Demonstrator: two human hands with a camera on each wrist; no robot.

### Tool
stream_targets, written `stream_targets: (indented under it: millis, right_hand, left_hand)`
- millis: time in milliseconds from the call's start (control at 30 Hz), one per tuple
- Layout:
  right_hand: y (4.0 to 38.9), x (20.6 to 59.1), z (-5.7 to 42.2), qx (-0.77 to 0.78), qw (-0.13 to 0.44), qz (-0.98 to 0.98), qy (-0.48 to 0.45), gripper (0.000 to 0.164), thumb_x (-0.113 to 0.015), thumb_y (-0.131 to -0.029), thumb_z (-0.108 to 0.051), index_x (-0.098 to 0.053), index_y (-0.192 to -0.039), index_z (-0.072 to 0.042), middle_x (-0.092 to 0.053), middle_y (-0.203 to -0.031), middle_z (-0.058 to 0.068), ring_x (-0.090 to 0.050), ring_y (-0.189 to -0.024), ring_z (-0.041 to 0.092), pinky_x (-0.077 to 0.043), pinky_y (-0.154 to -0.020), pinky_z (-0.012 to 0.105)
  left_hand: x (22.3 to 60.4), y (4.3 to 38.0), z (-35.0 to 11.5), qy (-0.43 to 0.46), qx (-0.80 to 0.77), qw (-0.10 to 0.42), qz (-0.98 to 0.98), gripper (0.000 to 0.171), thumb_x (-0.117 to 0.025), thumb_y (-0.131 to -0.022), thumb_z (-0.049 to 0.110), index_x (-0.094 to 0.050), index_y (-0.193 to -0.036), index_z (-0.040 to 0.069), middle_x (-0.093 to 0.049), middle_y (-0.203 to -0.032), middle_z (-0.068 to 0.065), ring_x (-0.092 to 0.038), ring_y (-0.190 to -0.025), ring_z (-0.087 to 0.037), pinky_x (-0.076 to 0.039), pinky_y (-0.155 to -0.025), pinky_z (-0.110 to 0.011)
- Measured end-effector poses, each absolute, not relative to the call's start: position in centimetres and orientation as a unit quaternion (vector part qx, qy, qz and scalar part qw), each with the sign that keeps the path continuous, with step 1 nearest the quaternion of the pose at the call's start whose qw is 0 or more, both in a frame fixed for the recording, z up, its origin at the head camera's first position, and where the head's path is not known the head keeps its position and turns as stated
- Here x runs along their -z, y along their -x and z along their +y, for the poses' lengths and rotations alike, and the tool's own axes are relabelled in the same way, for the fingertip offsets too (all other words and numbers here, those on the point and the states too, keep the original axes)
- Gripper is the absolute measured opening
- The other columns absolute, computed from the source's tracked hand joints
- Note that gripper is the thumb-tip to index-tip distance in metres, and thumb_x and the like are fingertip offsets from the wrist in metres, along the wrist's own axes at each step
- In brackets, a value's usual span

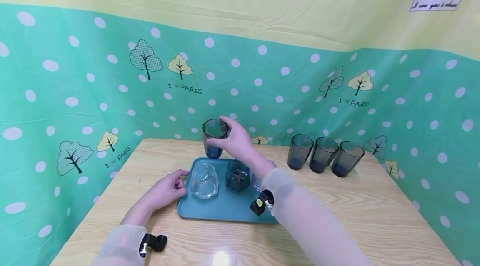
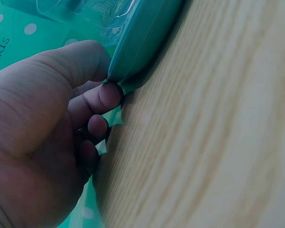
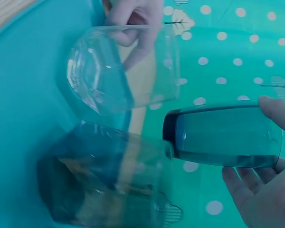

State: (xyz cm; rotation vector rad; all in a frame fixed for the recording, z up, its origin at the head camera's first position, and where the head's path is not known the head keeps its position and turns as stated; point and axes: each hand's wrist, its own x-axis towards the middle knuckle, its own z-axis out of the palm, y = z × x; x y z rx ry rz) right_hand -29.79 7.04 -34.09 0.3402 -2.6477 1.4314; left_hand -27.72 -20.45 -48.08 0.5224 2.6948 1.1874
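My right hand [image 1: 240, 143] grips a dark tinted tumbler [image 1: 211, 149] near its rim, thumb on one side and fingers on the other. The tumbler is upright behind the back left edge of a teal tray [image 1: 221, 210]. At that tray's left rim, my left hand [image 1: 165, 190] pinches the edge between thumb [image 2: 88, 59] and index finger. On the tray stand a clear faceted glass [image 1: 204, 185] at the left and a dark faceted glass [image 1: 237, 177] to its right. A further clear glass [image 1: 256, 182] is mostly hidden behind my right forearm.
Three more dark tumblers [image 1: 318, 155] stand in a row on the wooden table [image 1: 375, 212], right of the tray. A green and yellow printed cloth [image 1: 258, 70] hangs behind the table and along its sides. Each of my wrists carries a small black camera [image 1: 161, 242].
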Motion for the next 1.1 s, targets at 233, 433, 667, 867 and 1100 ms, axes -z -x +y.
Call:
stream_targets:
  millis: [233,433,667,867,1100]
  right_hand:
    - [28.6,31.9,9.4,-0.499,0.065,-0.857,-0.108,0.09,-0.092,-0.093,-0.034,-0.047,-0.169,-0.019,-0.06,-0.155,0.001,-0.057,-0.14,0.027,-0.053,-0.108,0.048]
    - [27.4,30.4,11.8,-0.526,0.061,-0.84,-0.116,0.089,-0.091,-0.094,-0.034,-0.045,-0.169,-0.02,-0.059,-0.153,0.001,-0.058,-0.138,0.029,-0.053,-0.107,0.05]
    - [25.5,29.0,14.2,-0.524,0.06,-0.843,-0.106,0.089,-0.091,-0.094,-0.035,-0.045,-0.169,-0.025,-0.058,-0.152,-0.005,-0.058,-0.138,0.029,-0.053,-0.108,0.05]
    - [24.2,28.6,16.0,-0.527,0.061,-0.843,-0.094,0.088,-0.091,-0.094,-0.034,-0.046,-0.169,-0.025,-0.058,-0.153,-0.004,-0.058,-0.139,0.028,-0.053,-0.108,0.05]
    - [23.2,28.5,18.8,-0.526,0.068,-0.844,-0.082,0.091,-0.092,-0.093,-0.034,-0.044,-0.17,-0.024,-0.057,-0.155,-0.001,-0.057,-0.141,0.026,-0.05,-0.114,0.047]
  left_hand:
    - [48.2,27.7,-20.4,-0.18,-0.395,0.07,0.898,0.065,-0.077,-0.093,0.007,-0.054,-0.152,-0.008,-0.061,-0.086,-0.001,-0.057,-0.077,-0.018,-0.047,-0.07,-0.03]
    - [48.2,27.7,-20.5,-0.179,-0.386,0.07,0.902,0.065,-0.076,-0.093,0.006,-0.054,-0.153,-0.007,-0.062,-0.086,0.0,-0.057,-0.077,-0.017,-0.047,-0.07,-0.03]
    - [48.1,27.5,-20.5,-0.185,-0.388,0.068,0.9,0.065,-0.076,-0.093,0.006,-0.054,-0.152,-0.008,-0.06,-0.086,0.0,-0.056,-0.076,-0.017,-0.046,-0.071,-0.031]
    - [48.2,27.6,-20.6,-0.188,-0.39,0.065,0.899,0.065,-0.076,-0.092,0.007,-0.054,-0.152,-0.008,-0.06,-0.085,0.0,-0.056,-0.076,-0.017,-0.046,-0.07,-0.03]
    - [48.4,27.8,-20.6,-0.187,-0.385,0.067,0.901,0.064,-0.075,-0.093,0.006,-0.054,-0.152,-0.008,-0.061,-0.086,0.001,-0.057,-0.075,-0.015,-0.047,-0.071,-0.03]
